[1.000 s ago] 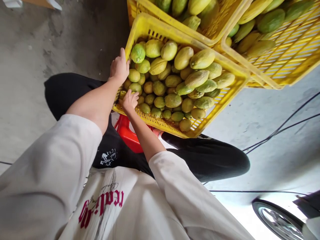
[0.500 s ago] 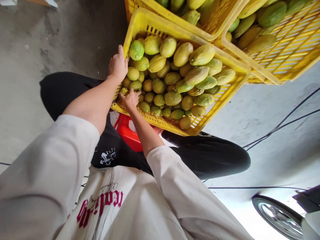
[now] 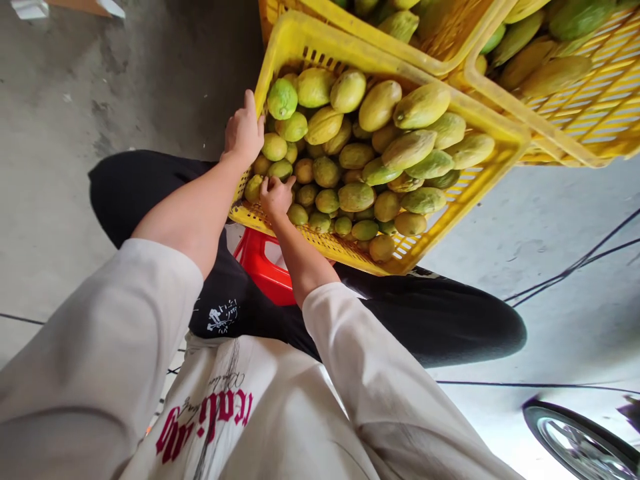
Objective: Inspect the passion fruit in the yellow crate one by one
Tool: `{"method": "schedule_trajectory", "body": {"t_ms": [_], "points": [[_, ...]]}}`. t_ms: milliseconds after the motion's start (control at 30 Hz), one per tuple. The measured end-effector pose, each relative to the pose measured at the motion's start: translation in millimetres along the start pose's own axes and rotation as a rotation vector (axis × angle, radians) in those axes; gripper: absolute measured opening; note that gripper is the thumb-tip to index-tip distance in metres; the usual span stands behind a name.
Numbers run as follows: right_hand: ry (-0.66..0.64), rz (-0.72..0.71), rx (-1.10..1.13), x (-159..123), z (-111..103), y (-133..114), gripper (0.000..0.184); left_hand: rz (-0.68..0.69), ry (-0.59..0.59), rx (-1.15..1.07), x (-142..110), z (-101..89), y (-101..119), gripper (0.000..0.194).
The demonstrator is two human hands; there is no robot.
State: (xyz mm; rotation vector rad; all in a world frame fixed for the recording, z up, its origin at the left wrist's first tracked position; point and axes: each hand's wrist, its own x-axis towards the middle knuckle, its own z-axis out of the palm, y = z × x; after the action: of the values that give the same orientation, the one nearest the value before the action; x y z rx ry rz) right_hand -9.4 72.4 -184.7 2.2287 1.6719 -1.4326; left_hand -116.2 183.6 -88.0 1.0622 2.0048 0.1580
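Note:
A yellow plastic crate (image 3: 450, 233) stands before me, tilted in view and filled with yellow-green oblong fruits (image 3: 376, 105) that look like small papayas. My left hand (image 3: 244, 133) is closed over the crate's left rim, its thumb pointing up along the edge. Inside the near left corner, my right hand (image 3: 277, 198) rests among the smaller fruits. Its bent fingers are apart and lie against a greenish fruit (image 3: 280, 170). A yellow fruit (image 3: 253, 189) sits in the corner just left of those fingers. The right palm's underside is hidden.
More yellow crates of fruit, one at the back (image 3: 350, 23) and another at the right (image 3: 560, 143), adjoin mine. A red plastic object (image 3: 267, 270) is between my legs. Black cables (image 3: 565, 272) cross the concrete floor; a wheel (image 3: 575, 437) is at lower right.
My right hand has shifted slightly right of the corner fruit, and its fingers have curled from a more spread pose. The left hand keeps its hold. The whole view has slid a little.

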Motion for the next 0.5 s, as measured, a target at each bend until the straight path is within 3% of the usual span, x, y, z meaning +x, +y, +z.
{"method": "schedule_trajectory", "body": {"t_ms": [133,333,500], "points": [[-0.02,-0.062,-0.105,-1,-5,9,0.027,-0.033,0.025,0.171,0,0.3,0,0.072],[-0.047,-0.173,-0.223,1,-10,18,0.023,-0.029,0.059,0.131,0,1.6,-1,0.069],[-0.053,-0.208,-0.217,5,-11,22,0.017,-0.013,0.077,0.257,-2,1.2,2,0.068]]}}
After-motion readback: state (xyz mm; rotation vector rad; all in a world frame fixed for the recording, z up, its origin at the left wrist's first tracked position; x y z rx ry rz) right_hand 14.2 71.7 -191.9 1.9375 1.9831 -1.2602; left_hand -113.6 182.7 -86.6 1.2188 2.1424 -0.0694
